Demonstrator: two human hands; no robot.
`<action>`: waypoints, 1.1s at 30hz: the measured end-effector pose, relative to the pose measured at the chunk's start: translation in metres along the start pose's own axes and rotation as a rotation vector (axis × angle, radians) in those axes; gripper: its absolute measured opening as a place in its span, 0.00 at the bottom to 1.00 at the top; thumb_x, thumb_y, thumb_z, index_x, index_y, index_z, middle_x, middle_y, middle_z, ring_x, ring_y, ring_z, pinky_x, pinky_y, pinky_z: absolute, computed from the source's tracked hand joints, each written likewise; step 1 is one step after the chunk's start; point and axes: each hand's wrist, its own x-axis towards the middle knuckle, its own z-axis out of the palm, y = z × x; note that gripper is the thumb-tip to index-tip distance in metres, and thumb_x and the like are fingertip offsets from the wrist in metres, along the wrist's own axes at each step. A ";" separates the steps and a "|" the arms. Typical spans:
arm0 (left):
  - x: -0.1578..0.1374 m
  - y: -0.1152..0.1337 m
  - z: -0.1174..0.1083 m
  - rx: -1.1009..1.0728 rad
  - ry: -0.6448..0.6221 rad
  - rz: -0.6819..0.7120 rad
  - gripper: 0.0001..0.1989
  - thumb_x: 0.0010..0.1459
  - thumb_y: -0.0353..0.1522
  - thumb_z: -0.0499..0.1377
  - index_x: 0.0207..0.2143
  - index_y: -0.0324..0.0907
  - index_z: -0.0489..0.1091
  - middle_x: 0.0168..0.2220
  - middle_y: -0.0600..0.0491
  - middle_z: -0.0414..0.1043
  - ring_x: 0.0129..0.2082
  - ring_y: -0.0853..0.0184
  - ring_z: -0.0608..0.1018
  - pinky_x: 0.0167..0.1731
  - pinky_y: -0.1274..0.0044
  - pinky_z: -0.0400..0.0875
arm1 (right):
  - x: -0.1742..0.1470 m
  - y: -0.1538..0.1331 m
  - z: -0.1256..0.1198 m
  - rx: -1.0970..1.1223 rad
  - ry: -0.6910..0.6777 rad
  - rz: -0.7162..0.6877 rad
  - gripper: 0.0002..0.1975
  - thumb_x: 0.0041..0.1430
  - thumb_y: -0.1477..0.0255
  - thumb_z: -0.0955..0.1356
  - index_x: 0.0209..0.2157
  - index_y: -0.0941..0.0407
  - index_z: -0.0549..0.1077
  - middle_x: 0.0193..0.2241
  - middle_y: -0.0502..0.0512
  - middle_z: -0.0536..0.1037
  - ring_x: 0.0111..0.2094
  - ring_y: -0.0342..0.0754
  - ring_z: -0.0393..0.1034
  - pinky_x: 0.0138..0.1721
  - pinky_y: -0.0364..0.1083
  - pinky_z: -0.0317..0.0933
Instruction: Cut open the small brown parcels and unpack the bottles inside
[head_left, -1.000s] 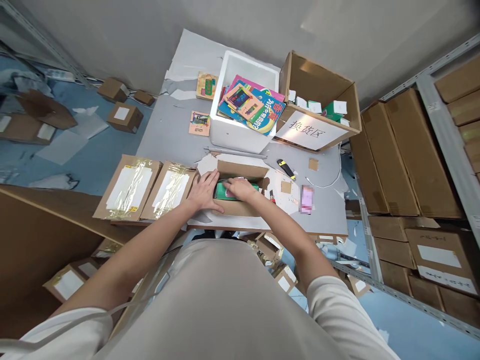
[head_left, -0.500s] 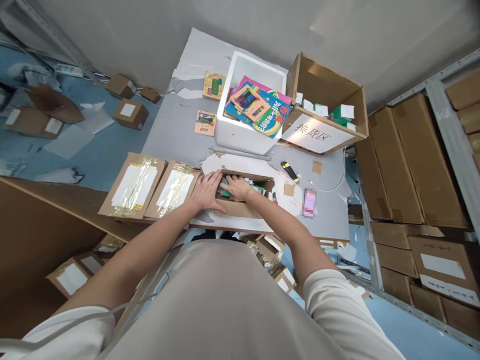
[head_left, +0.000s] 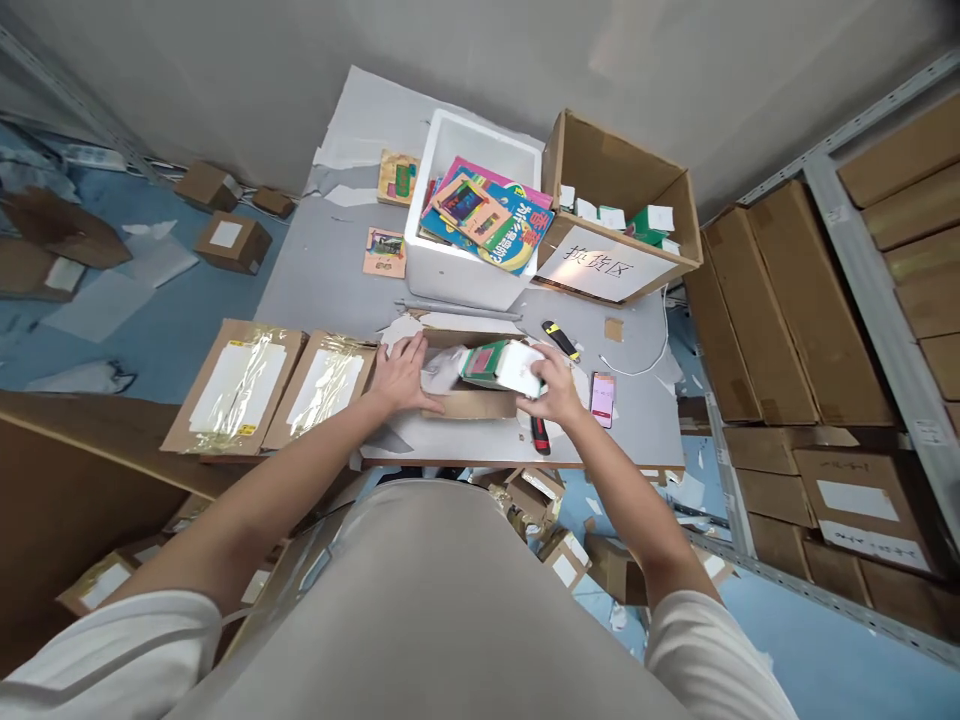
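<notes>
Just off the near right corner of the open carton (head_left: 469, 406) lies 1 red-and-black cutter (head_left: 540, 435). Your left hand (head_left: 400, 375) rests on the carton's left end, thumb and fingers spread apart. Your right hand (head_left: 556, 385) is clamped on the white end of 1 green-and-white box (head_left: 484, 362), held tilted at the carton's opening. Left of the carton you have 2 taped parcels (head_left: 238, 390); right of it, 1 phone (head_left: 602, 400). Beyond it are 1 yellow-and-black cutter (head_left: 561, 340), 1 foam box (head_left: 465, 275) and 1 signed carton (head_left: 619, 262).
</notes>
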 end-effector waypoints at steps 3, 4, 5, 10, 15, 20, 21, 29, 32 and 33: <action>0.021 0.002 -0.006 0.023 -0.004 0.040 0.66 0.34 0.62 0.59 0.67 0.31 0.42 0.68 0.36 0.40 0.64 0.43 0.50 0.61 0.53 0.37 | 0.000 -0.003 -0.012 -0.026 0.082 0.072 0.18 0.43 0.69 0.70 0.35 0.54 0.61 0.51 0.69 0.63 0.54 0.63 0.61 0.49 0.58 0.60; 0.027 0.003 -0.008 0.031 -0.008 0.054 0.66 0.34 0.62 0.59 0.67 0.31 0.42 0.68 0.35 0.40 0.64 0.43 0.50 0.61 0.52 0.37 | 0.002 -0.003 -0.010 -0.029 0.040 0.089 0.17 0.43 0.69 0.70 0.36 0.55 0.61 0.51 0.70 0.63 0.54 0.63 0.60 0.50 0.58 0.60; 0.031 0.005 -0.009 0.037 -0.012 0.065 0.66 0.34 0.62 0.59 0.67 0.31 0.42 0.68 0.35 0.40 0.64 0.43 0.50 0.61 0.52 0.37 | 0.006 -0.002 -0.004 -0.028 -0.031 0.099 0.17 0.44 0.70 0.69 0.36 0.55 0.62 0.52 0.70 0.63 0.54 0.62 0.60 0.50 0.58 0.60; 0.034 0.009 -0.010 0.042 -0.025 0.078 0.67 0.32 0.62 0.60 0.67 0.33 0.42 0.68 0.35 0.39 0.64 0.42 0.49 0.61 0.51 0.39 | 0.024 0.011 0.041 -0.031 -0.433 0.126 0.19 0.48 0.72 0.68 0.43 0.57 0.63 0.55 0.69 0.60 0.55 0.59 0.59 0.49 0.55 0.61; 0.029 0.009 -0.010 0.011 -0.033 0.073 0.69 0.31 0.62 0.61 0.67 0.33 0.40 0.69 0.35 0.37 0.65 0.42 0.48 0.61 0.52 0.39 | 0.043 0.014 0.055 -0.141 -0.537 0.120 0.23 0.48 0.70 0.69 0.47 0.58 0.63 0.58 0.69 0.59 0.56 0.60 0.57 0.53 0.57 0.58; 0.029 0.008 -0.010 -0.015 -0.043 0.067 0.69 0.32 0.61 0.62 0.67 0.33 0.39 0.69 0.37 0.37 0.65 0.43 0.47 0.62 0.53 0.37 | 0.045 0.023 0.043 -0.287 -0.548 0.147 0.27 0.50 0.62 0.70 0.48 0.61 0.62 0.61 0.74 0.55 0.59 0.67 0.49 0.57 0.66 0.48; 0.030 0.007 -0.009 -0.021 -0.037 0.071 0.69 0.32 0.61 0.62 0.67 0.33 0.39 0.69 0.37 0.37 0.65 0.43 0.47 0.62 0.53 0.37 | 0.042 0.026 0.044 -0.274 -0.549 0.153 0.26 0.51 0.63 0.70 0.48 0.62 0.62 0.60 0.74 0.56 0.58 0.67 0.51 0.56 0.65 0.49; 0.032 0.009 -0.005 -0.027 -0.008 0.044 0.67 0.32 0.61 0.62 0.67 0.34 0.41 0.69 0.36 0.37 0.64 0.42 0.49 0.61 0.52 0.39 | 0.046 0.026 0.059 -0.039 -0.469 0.131 0.16 0.48 0.73 0.68 0.39 0.57 0.62 0.48 0.65 0.66 0.47 0.58 0.62 0.48 0.54 0.60; 0.035 0.012 -0.005 -0.028 0.004 -0.001 0.65 0.35 0.61 0.60 0.67 0.34 0.41 0.68 0.35 0.38 0.64 0.41 0.49 0.60 0.50 0.38 | 0.046 0.011 0.024 0.013 -0.332 0.107 0.15 0.47 0.73 0.68 0.37 0.55 0.60 0.49 0.67 0.65 0.50 0.60 0.62 0.47 0.55 0.60; 0.036 0.012 -0.006 -0.030 0.008 -0.011 0.65 0.36 0.61 0.60 0.67 0.34 0.40 0.68 0.35 0.38 0.64 0.41 0.49 0.60 0.49 0.38 | 0.043 0.004 0.006 0.025 -0.267 0.102 0.15 0.47 0.72 0.68 0.36 0.54 0.60 0.51 0.68 0.64 0.51 0.61 0.61 0.48 0.55 0.60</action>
